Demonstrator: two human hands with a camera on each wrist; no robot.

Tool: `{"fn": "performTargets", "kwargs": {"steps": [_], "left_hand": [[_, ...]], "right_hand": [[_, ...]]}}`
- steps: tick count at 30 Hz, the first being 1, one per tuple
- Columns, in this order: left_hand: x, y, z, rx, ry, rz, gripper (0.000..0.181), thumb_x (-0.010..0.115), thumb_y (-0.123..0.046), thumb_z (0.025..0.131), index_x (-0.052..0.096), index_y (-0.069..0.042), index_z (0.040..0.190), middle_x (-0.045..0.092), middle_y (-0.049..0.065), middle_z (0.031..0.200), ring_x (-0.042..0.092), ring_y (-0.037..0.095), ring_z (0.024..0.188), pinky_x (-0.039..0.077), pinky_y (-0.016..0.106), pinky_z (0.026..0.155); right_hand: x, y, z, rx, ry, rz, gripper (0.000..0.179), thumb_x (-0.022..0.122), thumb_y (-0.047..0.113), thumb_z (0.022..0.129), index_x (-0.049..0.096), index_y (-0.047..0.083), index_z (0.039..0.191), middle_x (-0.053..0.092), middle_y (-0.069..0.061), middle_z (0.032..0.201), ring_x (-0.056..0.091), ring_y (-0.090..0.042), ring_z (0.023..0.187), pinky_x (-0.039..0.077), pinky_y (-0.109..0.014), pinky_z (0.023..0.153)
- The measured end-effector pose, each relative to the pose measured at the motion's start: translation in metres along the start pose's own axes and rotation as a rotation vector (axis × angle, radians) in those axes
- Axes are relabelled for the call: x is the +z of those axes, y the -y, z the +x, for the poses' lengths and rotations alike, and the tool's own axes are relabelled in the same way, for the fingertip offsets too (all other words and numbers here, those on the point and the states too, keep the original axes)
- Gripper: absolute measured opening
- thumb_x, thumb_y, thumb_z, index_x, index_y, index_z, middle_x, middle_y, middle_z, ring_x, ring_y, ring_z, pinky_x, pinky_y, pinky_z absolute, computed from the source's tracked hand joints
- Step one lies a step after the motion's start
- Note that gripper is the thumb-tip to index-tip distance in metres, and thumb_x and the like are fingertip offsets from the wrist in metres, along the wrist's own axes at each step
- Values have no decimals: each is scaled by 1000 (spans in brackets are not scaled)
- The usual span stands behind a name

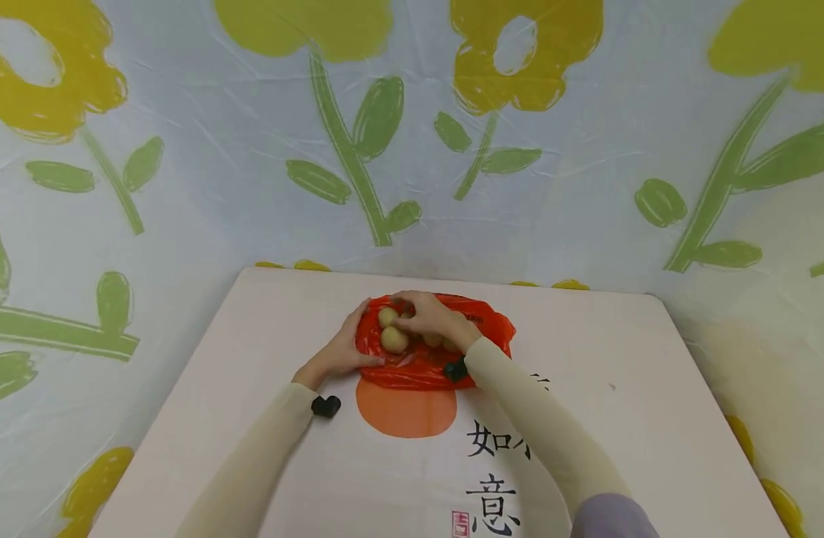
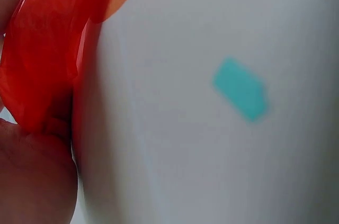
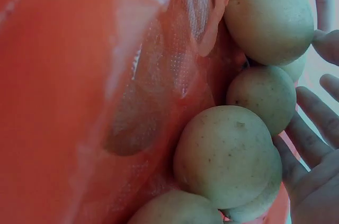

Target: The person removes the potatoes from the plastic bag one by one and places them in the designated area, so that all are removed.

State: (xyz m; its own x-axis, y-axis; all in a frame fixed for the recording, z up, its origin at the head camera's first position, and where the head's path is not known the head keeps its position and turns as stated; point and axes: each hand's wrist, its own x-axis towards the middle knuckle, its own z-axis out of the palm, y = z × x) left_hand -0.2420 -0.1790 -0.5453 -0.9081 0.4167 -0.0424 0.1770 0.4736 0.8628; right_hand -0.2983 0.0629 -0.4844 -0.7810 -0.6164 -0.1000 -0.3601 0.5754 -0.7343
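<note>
my right hand (image 1: 425,314), fingers apart, seems to reach for produce (image 3: 225,155); my left hand (image 1: 339,351) spreads around the red bag (image 1: 405,379); next likely needs a grip

table corner screened off by a creased sheet (image 1: 237,194), homelike; exact room type can't be told. sheet is printed with yellow flowers (image 1: 553,45) and green leaves (image 1: 379,118), hangs behind and at both sides. pale table (image 1: 654,448) has rounded corners, orange disc (image 1: 406,412), black chinese characters (image 1: 492,508), small red seal (image 1: 460,524). red plastic bag (image 1: 412,377) of potato-like produce (image 1: 394,340) also reads household.
</note>
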Motion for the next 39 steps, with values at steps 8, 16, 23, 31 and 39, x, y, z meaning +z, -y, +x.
{"fn": "performTargets", "kwargs": {"steps": [8,16,23,31,39], "left_hand": [[-2,-2,3,10,-11,-2,127,90,-29,78,-1,-24,167,12,12,170,17,35,157,23,61,125],[-2,-4,2,21,-3,6,126,90,-29,78,0,-21,167,11,14,171,16,37,157,21,62,125],[1,-3,0,1,7,-5,125,89,-28,79,0,-23,167,10,13,171,15,36,158,21,61,125],[3,-2,-1,21,-2,-21,126,90,-28,78,1,-20,167,12,16,170,16,39,156,21,64,124],[2,-2,2,8,-3,-23,126,90,-29,78,1,-23,167,12,12,171,17,36,157,23,61,124]], "right_hand": [[2,-8,13,-47,-27,-34,51,70,28,98,59,12,144,65,-5,137,65,-21,118,55,-40,103],[3,-5,17,2,10,-68,45,68,28,99,61,14,141,65,-4,135,61,-20,117,51,-41,106],[6,-1,16,65,53,-79,44,65,28,101,60,16,143,61,-2,143,59,-20,123,47,-42,111],[7,1,17,77,67,-53,42,67,26,99,64,13,139,64,-4,138,62,-21,112,53,-39,104],[5,-2,18,30,6,-28,39,70,23,96,66,12,133,66,-4,131,62,-21,109,53,-40,102]]}}
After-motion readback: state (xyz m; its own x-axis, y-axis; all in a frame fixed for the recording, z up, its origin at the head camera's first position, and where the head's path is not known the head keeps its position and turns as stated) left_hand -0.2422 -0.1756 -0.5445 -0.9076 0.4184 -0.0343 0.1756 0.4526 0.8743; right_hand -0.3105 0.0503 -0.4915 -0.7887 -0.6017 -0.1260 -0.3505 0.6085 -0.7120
